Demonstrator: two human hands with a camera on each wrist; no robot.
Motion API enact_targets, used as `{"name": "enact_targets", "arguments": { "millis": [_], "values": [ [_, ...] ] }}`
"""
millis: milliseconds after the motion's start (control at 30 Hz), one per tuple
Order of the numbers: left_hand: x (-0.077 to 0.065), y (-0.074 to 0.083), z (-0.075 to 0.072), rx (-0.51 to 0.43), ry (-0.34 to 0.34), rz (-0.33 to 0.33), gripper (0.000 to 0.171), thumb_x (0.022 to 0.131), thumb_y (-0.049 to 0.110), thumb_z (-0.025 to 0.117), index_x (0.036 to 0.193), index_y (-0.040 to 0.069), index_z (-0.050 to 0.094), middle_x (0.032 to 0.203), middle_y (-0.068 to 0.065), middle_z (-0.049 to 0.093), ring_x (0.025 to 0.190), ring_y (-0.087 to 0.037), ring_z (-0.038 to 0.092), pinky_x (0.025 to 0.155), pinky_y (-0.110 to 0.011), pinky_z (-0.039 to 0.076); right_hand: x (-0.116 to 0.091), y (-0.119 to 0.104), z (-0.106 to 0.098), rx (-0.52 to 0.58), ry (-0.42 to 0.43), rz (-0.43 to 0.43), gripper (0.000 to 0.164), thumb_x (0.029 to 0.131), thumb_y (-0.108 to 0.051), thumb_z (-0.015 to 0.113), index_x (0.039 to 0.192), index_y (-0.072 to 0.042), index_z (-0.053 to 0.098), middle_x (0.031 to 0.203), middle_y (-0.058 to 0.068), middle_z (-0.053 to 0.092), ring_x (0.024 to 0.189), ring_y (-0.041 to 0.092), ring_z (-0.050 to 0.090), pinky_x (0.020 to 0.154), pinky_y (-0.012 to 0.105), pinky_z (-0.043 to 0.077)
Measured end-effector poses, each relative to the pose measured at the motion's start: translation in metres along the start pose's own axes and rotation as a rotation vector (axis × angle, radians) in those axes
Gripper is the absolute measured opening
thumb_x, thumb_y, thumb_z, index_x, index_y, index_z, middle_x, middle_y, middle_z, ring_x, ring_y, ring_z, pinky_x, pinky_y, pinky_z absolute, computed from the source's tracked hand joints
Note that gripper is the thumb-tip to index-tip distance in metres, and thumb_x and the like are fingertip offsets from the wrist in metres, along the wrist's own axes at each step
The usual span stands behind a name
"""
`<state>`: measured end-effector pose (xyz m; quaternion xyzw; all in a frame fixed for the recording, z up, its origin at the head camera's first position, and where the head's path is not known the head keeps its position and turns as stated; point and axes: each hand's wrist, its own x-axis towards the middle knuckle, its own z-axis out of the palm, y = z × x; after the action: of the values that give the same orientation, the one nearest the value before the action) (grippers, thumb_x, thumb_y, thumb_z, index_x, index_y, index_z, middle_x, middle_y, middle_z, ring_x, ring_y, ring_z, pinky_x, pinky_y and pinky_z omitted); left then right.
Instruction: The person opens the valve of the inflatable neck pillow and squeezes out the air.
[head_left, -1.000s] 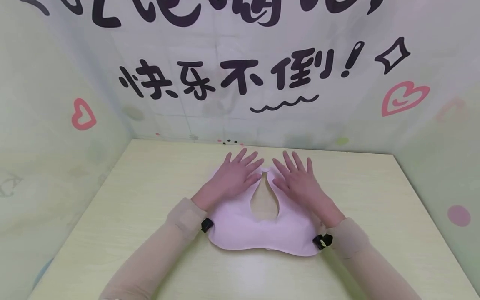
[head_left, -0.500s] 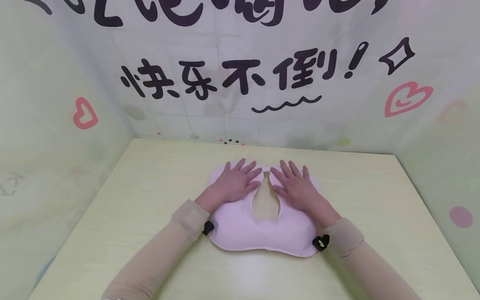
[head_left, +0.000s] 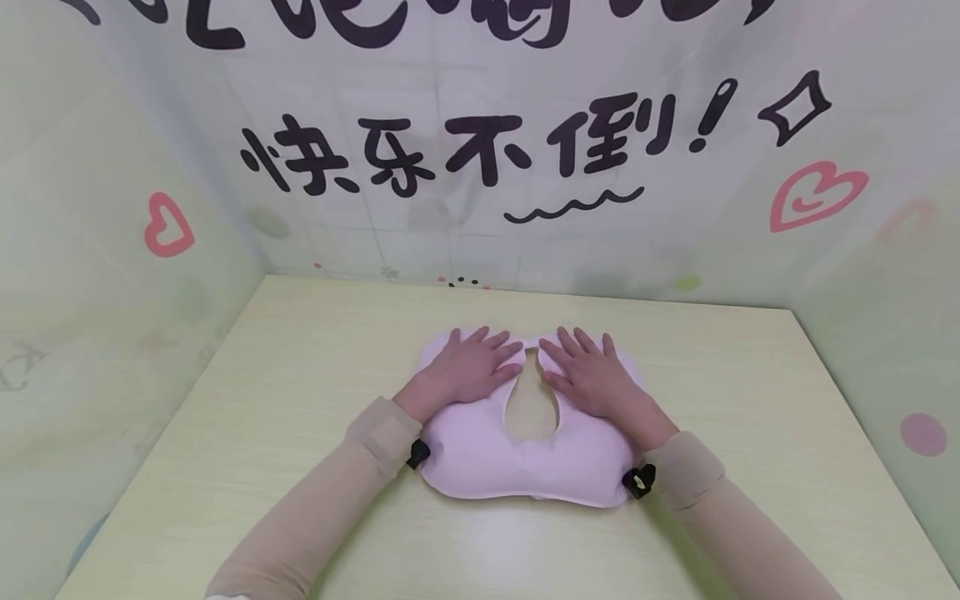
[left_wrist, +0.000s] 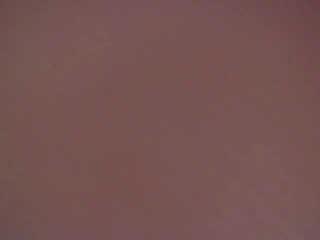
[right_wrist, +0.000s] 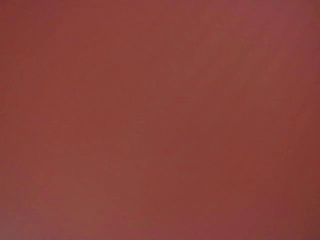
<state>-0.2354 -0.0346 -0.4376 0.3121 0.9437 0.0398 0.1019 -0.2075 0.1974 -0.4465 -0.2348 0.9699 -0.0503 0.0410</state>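
Note:
A pink U-shaped neck pillow lies flat in the head view, its rounded base towards me and its two arms meeting at the far end around a drop-shaped opening. My left hand rests palm down on its left arm, fingers spread and pointing away. On the right arm lies my right hand, also palm down with the fingers spread. Both hands hide much of the pillow's two arms. The left and right wrist views are blocked and show only blurred reddish brown.
The pillow lies on a pale wooden table. Behind it stands a white printed backdrop with dark lettering, and similar sheets close off both sides. Small black devices sit at both wrists, close to the pillow's sides.
Both hands have slid back towards me over the pillow, so the fingertips that reached past its far edge now lie on it. The pillow has barely shifted.

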Motion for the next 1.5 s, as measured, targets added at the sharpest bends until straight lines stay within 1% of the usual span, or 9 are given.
{"name": "enact_targets", "arguments": {
  "millis": [233, 533, 833, 967, 1067, 1167, 1267, 1400, 1500],
  "values": [
    [-0.001, 0.0, -0.001, -0.044, -0.038, -0.017, 0.06, 0.098, 0.059, 0.022, 0.148, 0.029, 0.033, 0.152, -0.001, 0.03, 0.139, -0.033, 0.025, 0.105, -0.064, 0.016, 0.0, -0.003, -0.001, 0.015, -0.027, 0.006, 0.058, 0.099, -0.048, 0.038, 0.149, -0.02, 0.032, 0.152, 0.018, 0.026, 0.139, 0.04, 0.02, 0.104, 0.068, 0.01],
    [0.003, -0.002, 0.005, -0.032, -0.04, -0.035, 0.061, 0.097, 0.061, 0.021, 0.146, 0.029, 0.037, 0.15, 0.0, 0.034, 0.138, -0.031, 0.027, 0.105, -0.063, 0.017, -0.001, -0.006, -0.003, 0.017, -0.074, -0.003, 0.057, 0.099, -0.048, 0.038, 0.148, -0.018, 0.035, 0.15, 0.018, 0.031, 0.137, 0.04, 0.026, 0.103, 0.068, 0.013],
    [0.001, 0.001, 0.002, -0.026, -0.056, -0.03, 0.061, 0.098, 0.06, 0.022, 0.144, 0.026, 0.042, 0.148, -0.002, 0.038, 0.137, -0.03, 0.031, 0.104, -0.063, 0.018, 0.0, -0.005, 0.0, 0.043, -0.135, 0.003, 0.059, 0.099, -0.05, 0.035, 0.149, -0.018, 0.031, 0.151, 0.018, 0.029, 0.137, 0.041, 0.025, 0.103, 0.067, 0.013],
    [0.002, 0.001, -0.002, -0.05, -0.07, -0.023, 0.06, 0.098, 0.058, 0.024, 0.145, 0.024, 0.042, 0.148, -0.003, 0.038, 0.136, -0.03, 0.031, 0.104, -0.064, 0.019, 0.001, -0.004, -0.002, 0.057, -0.129, 0.0, 0.059, 0.099, -0.049, 0.036, 0.149, -0.017, 0.031, 0.151, 0.019, 0.028, 0.137, 0.042, 0.024, 0.103, 0.068, 0.012],
    [0.002, 0.002, -0.006, -0.074, -0.083, -0.021, 0.058, 0.099, 0.056, 0.025, 0.145, 0.023, 0.041, 0.149, -0.005, 0.037, 0.137, -0.031, 0.03, 0.104, -0.064, 0.018, 0.001, -0.002, -0.003, 0.07, -0.103, 0.007, 0.059, 0.099, -0.049, 0.035, 0.15, -0.019, 0.03, 0.152, 0.018, 0.026, 0.138, 0.041, 0.021, 0.104, 0.067, 0.01],
    [0.0, 0.0, -0.007, -0.093, -0.058, -0.045, 0.058, 0.099, 0.056, 0.024, 0.147, 0.026, 0.037, 0.152, -0.004, 0.032, 0.139, -0.032, 0.025, 0.105, -0.064, 0.016, -0.002, 0.003, -0.006, 0.077, -0.05, 0.009, 0.059, 0.1, -0.05, 0.033, 0.15, -0.02, 0.029, 0.153, 0.016, 0.023, 0.14, 0.039, 0.017, 0.104, 0.067, 0.009],
    [-0.006, -0.002, -0.012, -0.097, 0.019, -0.069, 0.058, 0.099, 0.057, 0.022, 0.149, 0.028, 0.032, 0.154, -0.002, 0.025, 0.141, -0.033, 0.019, 0.105, -0.065, 0.014, -0.007, 0.007, -0.013, 0.092, 0.014, 0.006, 0.06, 0.1, -0.051, 0.032, 0.151, -0.019, 0.027, 0.155, 0.016, 0.018, 0.141, 0.039, 0.014, 0.104, 0.067, 0.008],
    [-0.019, -0.001, -0.024, -0.03, 0.141, -0.064, 0.059, 0.099, 0.058, 0.021, 0.15, 0.03, 0.027, 0.156, -0.001, 0.02, 0.142, -0.032, 0.013, 0.104, -0.065, 0.015, -0.016, 0.01, -0.029, 0.091, 0.12, -0.002, 0.062, 0.099, -0.051, 0.034, 0.151, -0.018, 0.024, 0.156, 0.017, 0.014, 0.142, 0.038, 0.01, 0.104, 0.067, 0.007],
    [-0.029, 0.003, -0.032, 0.028, 0.201, -0.043, 0.058, 0.099, 0.056, 0.024, 0.15, 0.03, 0.027, 0.156, -0.001, 0.019, 0.143, -0.031, 0.01, 0.104, -0.065, 0.015, -0.022, 0.009, -0.038, 0.068, 0.204, -0.005, 0.063, 0.099, -0.05, 0.038, 0.151, -0.018, 0.025, 0.156, 0.017, 0.014, 0.142, 0.036, 0.01, 0.104, 0.067, 0.009]
  ]
}}
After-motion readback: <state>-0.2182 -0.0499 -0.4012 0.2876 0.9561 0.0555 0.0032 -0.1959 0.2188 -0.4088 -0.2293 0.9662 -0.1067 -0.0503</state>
